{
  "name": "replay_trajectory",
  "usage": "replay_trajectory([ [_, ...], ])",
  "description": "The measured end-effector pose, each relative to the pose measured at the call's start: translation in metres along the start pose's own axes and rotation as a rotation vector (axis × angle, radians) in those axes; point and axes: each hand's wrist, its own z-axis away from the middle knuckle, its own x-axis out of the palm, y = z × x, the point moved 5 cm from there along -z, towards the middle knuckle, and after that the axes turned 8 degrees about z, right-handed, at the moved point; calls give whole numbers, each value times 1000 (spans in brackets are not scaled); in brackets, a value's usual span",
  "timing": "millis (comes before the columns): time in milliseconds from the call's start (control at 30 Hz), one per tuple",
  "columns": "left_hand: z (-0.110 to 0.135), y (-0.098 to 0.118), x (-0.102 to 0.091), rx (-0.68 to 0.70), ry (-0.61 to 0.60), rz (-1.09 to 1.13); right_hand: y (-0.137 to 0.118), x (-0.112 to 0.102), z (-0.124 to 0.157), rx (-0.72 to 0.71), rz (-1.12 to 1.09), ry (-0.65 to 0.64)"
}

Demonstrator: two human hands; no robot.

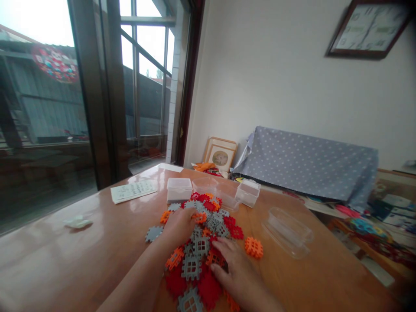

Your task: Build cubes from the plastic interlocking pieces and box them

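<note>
A heap of flat plastic waffle tiles [204,242] in grey, red and orange lies spread on the brown wooden table [97,251]. My left hand [180,225] rests on the heap's left side, fingers curled around an orange tile [200,217]. My right hand [235,271] lies flat on the heap's near right side, fingers stretched out over red and orange tiles. A loose orange tile [254,247] sits just right of that hand. One grey tile [154,233] lies apart at the left.
Behind the heap stand clear plastic boxes [179,189] [248,193], and a clear lid and tray [287,231] lie at the right. A printed sheet [133,191] and crumpled tissue [78,222] lie at the left. A window is left; a cloth-covered object [305,164] is behind.
</note>
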Motion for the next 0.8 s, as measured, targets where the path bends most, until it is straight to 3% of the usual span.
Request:
replay_trajectory([
  [133, -1, 10, 11, -62, -99, 585, 3, -2, -1, -4, -12, 25],
  [200, 1, 15, 19, -112, -166, 762, 5, -4, -2, -10, -26, 67],
  [333, 6, 17, 29, -233, -210, 875, 14, -8, -4, 25, -56, 162],
  [467, 11, 21, 39, -271, -225, 976, 20, -11, -4, 91, -115, 233],
  [600, 20, 30, 54, -335, -220, 1047, 23, -11, -5, 194, -319, 254],
  [800, 34, 42, 80, -397, -281, 1123, 19, -20, -8, 227, -655, 337],
])
